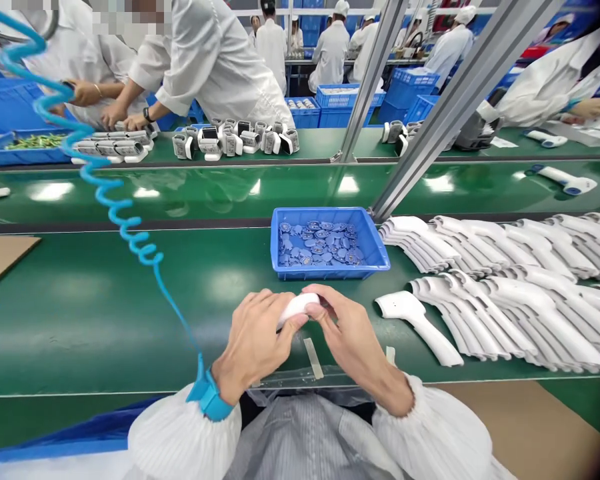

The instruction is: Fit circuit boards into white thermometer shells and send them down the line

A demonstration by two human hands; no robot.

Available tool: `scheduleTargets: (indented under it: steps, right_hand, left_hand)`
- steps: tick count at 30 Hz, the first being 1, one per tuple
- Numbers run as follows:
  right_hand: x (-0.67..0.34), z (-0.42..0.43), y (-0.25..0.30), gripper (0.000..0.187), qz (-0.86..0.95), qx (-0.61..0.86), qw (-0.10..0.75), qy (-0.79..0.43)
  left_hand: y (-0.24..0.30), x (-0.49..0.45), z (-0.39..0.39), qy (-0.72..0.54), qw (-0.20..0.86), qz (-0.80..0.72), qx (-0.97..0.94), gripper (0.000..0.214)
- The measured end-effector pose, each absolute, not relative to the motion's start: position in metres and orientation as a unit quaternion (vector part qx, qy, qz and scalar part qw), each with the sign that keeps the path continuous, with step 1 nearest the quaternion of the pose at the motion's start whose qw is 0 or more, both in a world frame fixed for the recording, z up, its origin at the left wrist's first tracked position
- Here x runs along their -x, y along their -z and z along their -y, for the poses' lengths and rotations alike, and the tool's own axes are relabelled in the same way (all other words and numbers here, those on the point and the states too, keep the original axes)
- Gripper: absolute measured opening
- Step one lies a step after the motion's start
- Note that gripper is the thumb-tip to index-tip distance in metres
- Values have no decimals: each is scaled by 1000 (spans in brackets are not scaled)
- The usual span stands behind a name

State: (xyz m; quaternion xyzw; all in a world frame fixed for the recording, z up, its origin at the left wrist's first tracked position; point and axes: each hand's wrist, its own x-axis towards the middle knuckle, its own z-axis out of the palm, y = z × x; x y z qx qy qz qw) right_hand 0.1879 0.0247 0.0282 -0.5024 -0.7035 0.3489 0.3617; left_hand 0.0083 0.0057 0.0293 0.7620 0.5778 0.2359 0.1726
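Observation:
My left hand [254,340] and my right hand [347,340] meet over the near edge of the green bench, both closed around one white plastic shell [298,307]. Only its rounded top shows between my thumbs and fingers. A blue wrist strap [209,395] with a coiled blue cord [111,200] sits on my left wrist. Just beyond my hands stands a blue tray [330,270] of several small round blue-grey parts [320,241]. A single white shell [420,327] lies to the right of my right hand.
Rows of white shells [520,280] cover the bench at right. Slanted metal posts [455,100] rise behind the tray. Across the conveyor belt [205,190], people in white coats work over grey-and-white devices [240,137] and blue crates [340,100]. Cardboard [3,257] lies at left.

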Motion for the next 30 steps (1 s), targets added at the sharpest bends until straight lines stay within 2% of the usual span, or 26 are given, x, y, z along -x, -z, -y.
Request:
scheduleTargets:
  steps: [2,4,7,11,13,15,17,19,20,22,24,26,30]
  right_hand:
    - [-195,-18,-29,18,692,508,336,-386]
    - [-199,-11,-29,17,700,497,288,-424]
    - [-191,0,-23,18,736,472,227,-428]
    - [-172,16,-11,23,748,494,283,-342]
    - [-168,18,-11,25,723,508,298,-361]
    - [-169,16,-12,32,643,545,278,-460]
    - [-172,9,-12,43,509,562,228,-610]
    - [-174,4,-10,50,398,535,167,-726]
    - [-174,3,-9,50,386,524,147,-745]
    - [-171,3,-6,42,468,538,146,-686]
    - [-165,6,-5,33,622,550,166,-532]
    - [-157,7,-4,27,741,524,151,-392]
    - [-135,6,-1,37,800,516,78,-296]
  left_hand:
    - [-23,-9,0,-308,166,-611,-710,27]
    - [-15,-12,4,-353,162,-682,-619,39]
    - [-3,-16,-1,-347,131,-735,-568,53]
    - [-3,-11,-13,-331,123,-707,-613,54]
    - [-10,-4,-10,-331,160,-690,-624,51]
    - [-14,4,1,-359,186,-659,-634,36]
    - [-12,8,13,-427,186,-619,-632,23]
    - [-3,7,17,-508,184,-610,-579,30]
    - [3,4,15,-542,189,-621,-534,39]
    - [14,-3,5,-581,192,-651,-449,50]
    - [21,-9,-11,-590,180,-665,-421,55]
    - [23,-11,-30,-567,153,-679,-440,56]
    - [16,-5,-54,-483,96,-723,-484,55]
